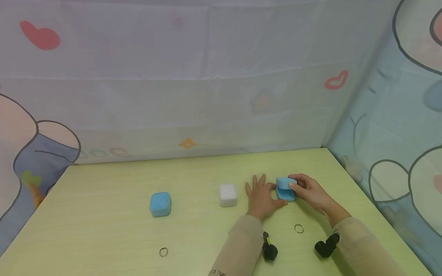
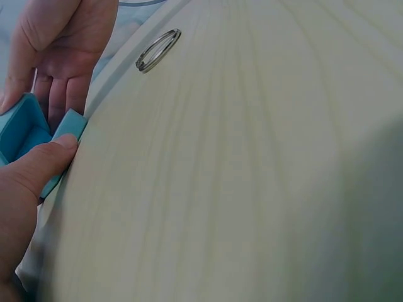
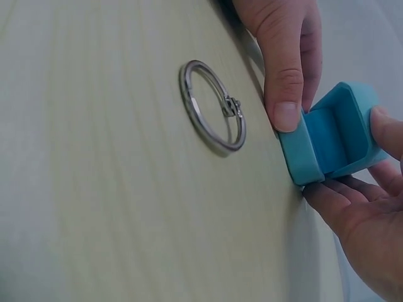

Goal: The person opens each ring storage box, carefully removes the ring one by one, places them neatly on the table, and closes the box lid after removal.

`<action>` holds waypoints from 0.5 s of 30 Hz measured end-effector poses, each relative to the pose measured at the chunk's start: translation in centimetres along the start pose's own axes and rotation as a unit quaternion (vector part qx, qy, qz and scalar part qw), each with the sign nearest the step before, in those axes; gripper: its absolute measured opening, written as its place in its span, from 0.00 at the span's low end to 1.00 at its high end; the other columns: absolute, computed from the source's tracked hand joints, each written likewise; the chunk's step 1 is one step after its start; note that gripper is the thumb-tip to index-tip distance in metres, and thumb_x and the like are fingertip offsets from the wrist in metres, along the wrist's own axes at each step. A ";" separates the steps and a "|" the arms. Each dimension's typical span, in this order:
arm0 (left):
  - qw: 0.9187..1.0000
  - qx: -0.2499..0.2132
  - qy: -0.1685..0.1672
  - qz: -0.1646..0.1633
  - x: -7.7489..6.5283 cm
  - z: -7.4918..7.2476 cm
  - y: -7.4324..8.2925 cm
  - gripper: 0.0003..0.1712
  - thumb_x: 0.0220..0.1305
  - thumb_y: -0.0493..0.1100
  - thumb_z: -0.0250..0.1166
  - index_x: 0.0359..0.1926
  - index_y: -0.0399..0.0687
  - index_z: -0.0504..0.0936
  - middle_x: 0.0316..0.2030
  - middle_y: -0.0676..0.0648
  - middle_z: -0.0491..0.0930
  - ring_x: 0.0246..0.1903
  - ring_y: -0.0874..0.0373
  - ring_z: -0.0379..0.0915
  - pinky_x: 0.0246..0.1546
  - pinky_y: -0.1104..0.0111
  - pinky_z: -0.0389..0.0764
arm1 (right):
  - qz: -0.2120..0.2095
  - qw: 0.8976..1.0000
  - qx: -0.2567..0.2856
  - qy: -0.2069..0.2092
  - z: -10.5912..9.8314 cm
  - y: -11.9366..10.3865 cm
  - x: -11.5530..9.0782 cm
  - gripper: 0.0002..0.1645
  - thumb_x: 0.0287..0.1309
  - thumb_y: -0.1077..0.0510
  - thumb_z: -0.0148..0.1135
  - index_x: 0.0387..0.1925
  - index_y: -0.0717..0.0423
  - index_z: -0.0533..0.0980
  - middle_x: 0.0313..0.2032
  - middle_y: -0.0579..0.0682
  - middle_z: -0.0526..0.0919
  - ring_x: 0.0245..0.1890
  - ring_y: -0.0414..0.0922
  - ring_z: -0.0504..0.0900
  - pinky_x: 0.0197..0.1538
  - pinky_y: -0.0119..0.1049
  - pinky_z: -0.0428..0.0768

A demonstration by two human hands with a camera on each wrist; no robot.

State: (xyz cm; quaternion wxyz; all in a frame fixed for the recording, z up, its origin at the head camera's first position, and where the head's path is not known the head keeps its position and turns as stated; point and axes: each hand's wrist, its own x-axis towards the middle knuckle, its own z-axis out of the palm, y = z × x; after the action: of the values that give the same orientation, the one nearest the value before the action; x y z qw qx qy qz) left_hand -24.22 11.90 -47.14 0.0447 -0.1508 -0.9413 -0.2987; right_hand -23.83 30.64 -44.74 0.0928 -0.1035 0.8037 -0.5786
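Observation:
A small light-blue hinged box, like a ring box, stands on the table with its lid raised. Its inside, visible in the right wrist view, holds nothing that I can make out. My left hand grips the lower half between thumb and index finger, the other fingers spread out. In the right wrist view the left thumb presses on the front of the box. My right hand pinches the raised lid from the right. Nearer to me lies a metal hinged ring, apart from both hands.
A closed white box stands left of my left hand, and a closed blue box farther left. Another metal ring lies near the front left. Printed cloth hangs behind the table and along its right side.

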 end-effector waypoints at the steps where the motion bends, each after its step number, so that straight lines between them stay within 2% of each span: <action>1: 1.000 0.002 0.000 0.000 0.0 0.0 0.0 0.33 0.47 0.65 0.69 0.52 0.57 0.80 0.69 0.47 0.61 0.72 0.42 0.45 0.67 0.40 0.46 | 0.000 1.000 -0.001 -0.002 0.0 0.0 0.0 0.36 0.70 0.51 0.49 0.68 0.70 0.52 0.65 0.73 0.58 0.63 0.56 0.66 0.56 0.34 0.77; 4: 1.000 0.004 0.000 0.001 0.0 0.0 0.0 0.33 0.47 0.65 0.70 0.53 0.57 0.80 0.69 0.46 0.61 0.72 0.42 0.45 0.67 0.40 0.47 | -0.004 1.000 -0.005 -0.008 0.0 0.1 -0.1 0.37 0.70 0.52 0.48 0.69 0.69 0.50 0.66 0.73 0.57 0.64 0.57 0.64 0.56 0.34 0.77; 9: 1.000 -0.003 0.000 0.001 -0.1 -0.1 0.0 0.33 0.47 0.65 0.70 0.52 0.56 0.80 0.69 0.46 0.61 0.72 0.42 0.45 0.67 0.40 0.46 | -0.011 1.000 -0.012 -0.013 0.0 0.1 -0.2 0.36 0.70 0.52 0.48 0.69 0.70 0.51 0.65 0.73 0.60 0.62 0.55 0.68 0.56 0.34 0.77; 15: 1.000 -0.013 0.000 0.002 -0.2 -0.2 0.0 0.33 0.46 0.64 0.70 0.52 0.55 0.80 0.69 0.45 0.61 0.72 0.41 0.45 0.67 0.40 0.46 | -0.012 1.000 -0.016 -0.018 -0.1 0.0 -0.3 0.36 0.70 0.52 0.49 0.69 0.70 0.52 0.65 0.73 0.60 0.62 0.57 0.67 0.57 0.37 0.77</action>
State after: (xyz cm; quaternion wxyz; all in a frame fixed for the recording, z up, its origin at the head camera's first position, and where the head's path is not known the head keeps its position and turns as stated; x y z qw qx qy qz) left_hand -24.04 11.78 -47.02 0.0436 -0.1527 -0.9372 -0.3105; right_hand -23.57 30.81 -44.70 0.0984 -0.1249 0.8096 -0.5651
